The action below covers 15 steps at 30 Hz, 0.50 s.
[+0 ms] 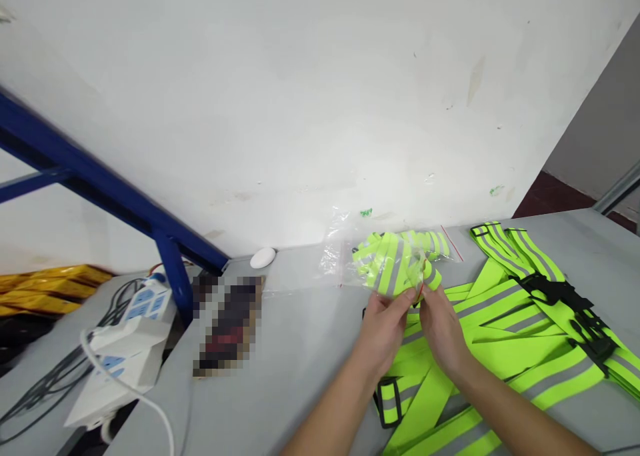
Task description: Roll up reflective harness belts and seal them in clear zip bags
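Both of my hands meet over the right half of the table, at the mouth of a clear zip bag (395, 263) with a folded neon yellow-green reflective strap inside. My left hand (383, 323) is closed on the bag's near edge, thumb on top. Close beside it, my right hand (443, 326) pinches the same edge by the red zip line; its fingertips are partly hidden. A second strap in a clear bag (439, 244) lies just behind, against the wall. Under and right of my hands spread loose reflective straps (500, 336) with black buckles (595, 339).
A white oval object (263, 258) and a blurred-out item (230, 329) lie on the grey table (295, 363). At left are a blue metal frame (173, 269), white power strips (133, 349) with cables, and yellow packets (50, 288). The white wall (320, 109) borders the table's back.
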### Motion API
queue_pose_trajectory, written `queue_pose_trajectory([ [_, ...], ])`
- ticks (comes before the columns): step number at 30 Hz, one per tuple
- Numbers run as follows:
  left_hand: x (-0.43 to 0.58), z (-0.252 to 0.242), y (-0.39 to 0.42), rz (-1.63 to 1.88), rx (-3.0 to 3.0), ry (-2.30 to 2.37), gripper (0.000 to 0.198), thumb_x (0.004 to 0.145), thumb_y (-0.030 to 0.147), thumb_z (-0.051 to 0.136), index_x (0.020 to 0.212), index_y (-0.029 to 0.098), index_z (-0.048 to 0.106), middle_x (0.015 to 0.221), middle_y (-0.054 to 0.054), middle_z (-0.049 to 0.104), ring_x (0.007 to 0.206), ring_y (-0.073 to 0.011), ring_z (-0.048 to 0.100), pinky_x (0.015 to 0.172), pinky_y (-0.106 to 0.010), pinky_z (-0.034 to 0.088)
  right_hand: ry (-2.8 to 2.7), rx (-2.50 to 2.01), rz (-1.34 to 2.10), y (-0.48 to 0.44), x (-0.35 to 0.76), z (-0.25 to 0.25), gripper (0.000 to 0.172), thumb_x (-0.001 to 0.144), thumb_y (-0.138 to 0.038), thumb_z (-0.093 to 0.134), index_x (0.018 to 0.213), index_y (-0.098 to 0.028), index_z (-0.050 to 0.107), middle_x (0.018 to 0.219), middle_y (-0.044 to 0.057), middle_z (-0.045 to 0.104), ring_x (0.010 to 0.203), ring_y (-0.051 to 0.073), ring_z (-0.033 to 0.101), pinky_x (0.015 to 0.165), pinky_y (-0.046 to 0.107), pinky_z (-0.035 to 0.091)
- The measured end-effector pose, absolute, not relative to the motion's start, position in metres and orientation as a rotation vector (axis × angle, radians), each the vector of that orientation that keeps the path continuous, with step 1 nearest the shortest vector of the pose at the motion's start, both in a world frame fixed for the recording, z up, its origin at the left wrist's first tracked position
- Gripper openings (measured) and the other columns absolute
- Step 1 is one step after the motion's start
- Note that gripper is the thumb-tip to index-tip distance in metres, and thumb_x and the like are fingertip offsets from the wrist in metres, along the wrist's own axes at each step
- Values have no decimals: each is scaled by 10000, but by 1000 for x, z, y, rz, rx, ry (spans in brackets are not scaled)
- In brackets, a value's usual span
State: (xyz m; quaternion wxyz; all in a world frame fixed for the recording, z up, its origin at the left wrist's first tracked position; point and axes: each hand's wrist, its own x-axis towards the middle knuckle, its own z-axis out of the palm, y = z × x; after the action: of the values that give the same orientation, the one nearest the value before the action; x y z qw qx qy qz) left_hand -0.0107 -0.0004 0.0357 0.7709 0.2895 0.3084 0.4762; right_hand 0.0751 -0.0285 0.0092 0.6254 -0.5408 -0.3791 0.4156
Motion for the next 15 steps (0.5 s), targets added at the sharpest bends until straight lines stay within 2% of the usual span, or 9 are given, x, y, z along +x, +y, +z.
queue_pose_trajectory([
  [3,-18,36,6,1120,617,670,362,685,226,817,1027,169,712,1032,-82,745,1089,-249,649,1021,-381,443,-960,-1168,1065,-28,81,20,340,917,-440,456,1111,-273,680,1065,55,696,1152,243,568,1028,399,417],
  [6,-26,36,12,1132,607,704,376,682,201,812,1043,177,710,979,-65,756,1041,-239,668,949,-344,489,-1243,-1134,933,-25,93,30,270,903,-356,500,1066,-285,703,1099,63,666,1212,260,517,1082,438,352],
  [9,-33,36,15,1089,601,725,316,668,189,817,969,161,724,940,-67,759,944,-229,693,803,-297,535,-1400,-1212,578,-18,108,29,227,810,-280,606,1016,-268,700,1134,103,586,1126,283,537,968,458,444],
  [11,-35,37,14,1036,598,707,269,681,201,808,930,140,726,950,-84,755,917,-231,696,728,-278,542,-1332,-1293,389,-15,115,26,279,717,-235,678,994,-257,663,1095,97,531,1020,266,547,842,431,498],
  [13,-35,38,12,959,596,653,281,710,215,789,970,137,718,1005,-96,744,943,-241,690,738,-296,552,-1271,-1293,385,-14,119,24,380,662,-191,701,1024,-260,606,1061,70,505,960,238,542,798,399,506],
  [15,-34,38,9,878,597,586,326,727,216,779,1038,154,703,1060,-96,730,976,-251,681,801,-350,560,-1250,-1231,565,-15,120,25,491,679,-168,674,1141,-276,546,1083,59,520,916,213,558,774,370,511],
])
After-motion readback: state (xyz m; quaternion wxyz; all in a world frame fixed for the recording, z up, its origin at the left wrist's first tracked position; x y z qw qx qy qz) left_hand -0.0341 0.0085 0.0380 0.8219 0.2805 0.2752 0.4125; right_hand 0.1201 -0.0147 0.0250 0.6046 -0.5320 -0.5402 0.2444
